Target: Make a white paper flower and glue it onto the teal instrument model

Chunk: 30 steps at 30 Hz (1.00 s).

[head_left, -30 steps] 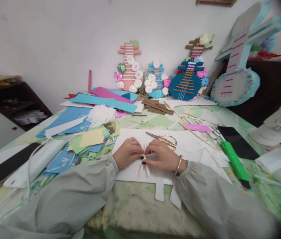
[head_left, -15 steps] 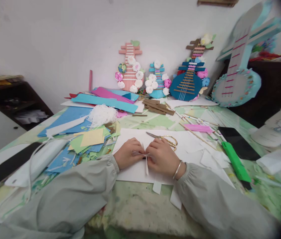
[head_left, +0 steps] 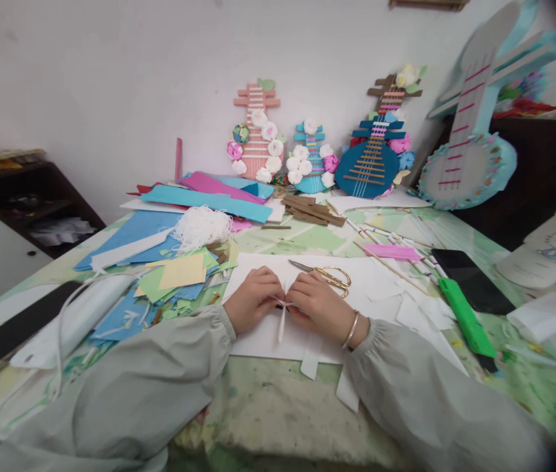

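Observation:
A small folded white paper piece (head_left: 282, 322) points down between my two hands, above a white sheet (head_left: 258, 344). My left hand (head_left: 254, 300) pinches it from the left, fingers curled. From the right, my right hand (head_left: 320, 305) pinches the same piece, its fingertips close to those of the left. Gold-handled scissors (head_left: 334, 278) lie on the sheet just beyond my right hand, blades pointing left. Narrow white strips (head_left: 310, 360) lie by the sheet's near edge below my right hand.
Coloured paper scraps (head_left: 179, 278) and white string (head_left: 202, 228) lie left. A green cutter (head_left: 465, 321), a black phone (head_left: 472, 280) and a bottle (head_left: 551, 246) are right. Decorated paper instruments (head_left: 367, 167) stand along the wall, beside brown strips (head_left: 312, 210).
The folded white paper has shifted slightly left and turned, now looking narrower. Both hands have moved a little up, still pinching it.

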Each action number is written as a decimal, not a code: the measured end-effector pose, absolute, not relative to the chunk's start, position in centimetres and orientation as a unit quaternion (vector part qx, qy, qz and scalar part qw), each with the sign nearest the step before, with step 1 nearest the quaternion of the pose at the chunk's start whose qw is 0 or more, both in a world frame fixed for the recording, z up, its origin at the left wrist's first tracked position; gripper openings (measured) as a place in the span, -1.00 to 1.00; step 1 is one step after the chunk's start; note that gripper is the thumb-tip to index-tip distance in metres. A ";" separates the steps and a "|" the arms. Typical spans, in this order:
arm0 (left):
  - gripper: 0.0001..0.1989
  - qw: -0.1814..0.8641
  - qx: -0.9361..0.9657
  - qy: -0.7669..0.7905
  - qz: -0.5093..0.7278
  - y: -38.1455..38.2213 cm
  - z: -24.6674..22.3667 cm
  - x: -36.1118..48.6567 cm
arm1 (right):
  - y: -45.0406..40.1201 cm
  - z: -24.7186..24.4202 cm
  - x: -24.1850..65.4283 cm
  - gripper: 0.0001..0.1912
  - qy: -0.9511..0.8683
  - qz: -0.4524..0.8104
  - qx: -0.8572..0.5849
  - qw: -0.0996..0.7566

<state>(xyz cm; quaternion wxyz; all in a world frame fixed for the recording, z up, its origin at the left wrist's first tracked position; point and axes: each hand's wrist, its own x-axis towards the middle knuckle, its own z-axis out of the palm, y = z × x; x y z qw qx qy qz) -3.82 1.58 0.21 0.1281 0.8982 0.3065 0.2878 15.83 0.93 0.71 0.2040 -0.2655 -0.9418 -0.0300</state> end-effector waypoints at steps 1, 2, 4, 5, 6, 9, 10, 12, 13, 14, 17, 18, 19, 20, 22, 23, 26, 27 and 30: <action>-0.84 0.119 0.900 0.309 0.283 1.6 0.2 -3.8 | 1.0 0.8 15.9 -0.90 -0.942 -0.025 -0.268 0.201; -0.84 0.112 0.902 0.312 0.278 1.6 0.2 -3.9 | 1.0 0.9 16.1 -0.92 -0.940 -0.016 -0.277 0.197; -0.86 0.102 0.901 0.321 0.273 1.6 0.2 -3.9 | 1.2 1.1 16.5 -0.92 -0.933 0.010 -0.305 0.192; -0.87 0.099 0.899 0.327 0.273 1.7 0.1 -4.0 | 1.3 1.2 16.8 -0.88 -0.928 0.025 -0.318 0.192; -0.88 0.098 0.897 0.333 0.273 1.8 0.1 -4.0 | 1.5 1.2 17.1 -0.83 -0.923 0.037 -0.330 0.194; -0.87 0.096 0.893 0.343 0.275 2.0 0.0 -4.0 | 2.0 1.1 17.9 -0.76 -0.912 0.060 -0.353 0.203; -0.87 0.097 0.893 0.342 0.275 2.1 -0.1 -4.0 | 2.2 1.0 18.1 -0.76 -0.909 0.065 -0.356 0.207; -0.86 0.100 0.893 0.342 0.275 2.1 -0.1 -4.0 | 2.4 0.8 18.3 -0.78 -0.907 0.076 -0.354 0.215; -0.85 0.101 0.893 0.342 0.276 2.2 -0.2 -4.0 | 2.5 0.7 18.3 -0.79 -0.908 0.081 -0.349 0.217; -0.85 0.101 0.892 0.342 0.277 2.2 -0.2 -3.9 | 2.5 0.7 18.2 -0.81 -0.909 0.086 -0.344 0.219; -0.85 0.104 0.891 0.343 0.280 2.2 -0.2 -3.9 | 2.3 0.7 18.0 -0.79 -0.905 0.095 -0.350 0.222; -0.85 0.104 0.890 0.343 0.281 2.2 -0.1 -3.9 | 2.2 0.8 18.0 -0.77 -0.900 0.100 -0.362 0.223; -0.85 0.105 0.890 0.342 0.281 2.2 -0.1 -3.9 | 2.2 0.9 18.0 -0.74 -0.893 0.105 -0.375 0.225; -0.85 0.104 0.890 0.342 0.282 2.2 -0.1 -3.9 | 2.1 0.9 17.9 -0.73 -0.888 0.108 -0.384 0.228; -0.86 0.104 0.890 0.342 0.282 2.2 -0.1 -3.9 | 2.2 0.9 18.0 -0.78 -0.888 0.111 -0.380 0.233; -0.86 0.105 0.890 0.343 0.282 2.2 -0.1 -3.9 | 2.3 0.8 18.0 -0.84 -0.893 0.110 -0.367 0.236; -0.87 0.111 0.888 0.347 0.282 2.3 -0.1 -4.0 | 2.5 0.7 18.0 -0.90 -0.906 0.119 -0.319 0.252; -0.88 0.115 0.886 0.348 0.283 2.3 -0.1 -4.1 | 2.5 0.6 18.0 -0.90 -0.906 0.127 -0.309 0.258; -0.88 0.128 0.882 0.347 0.291 2.4 -0.2 -4.1 | 2.6 0.5 17.9 -0.87 -0.886 0.154 -0.338 0.278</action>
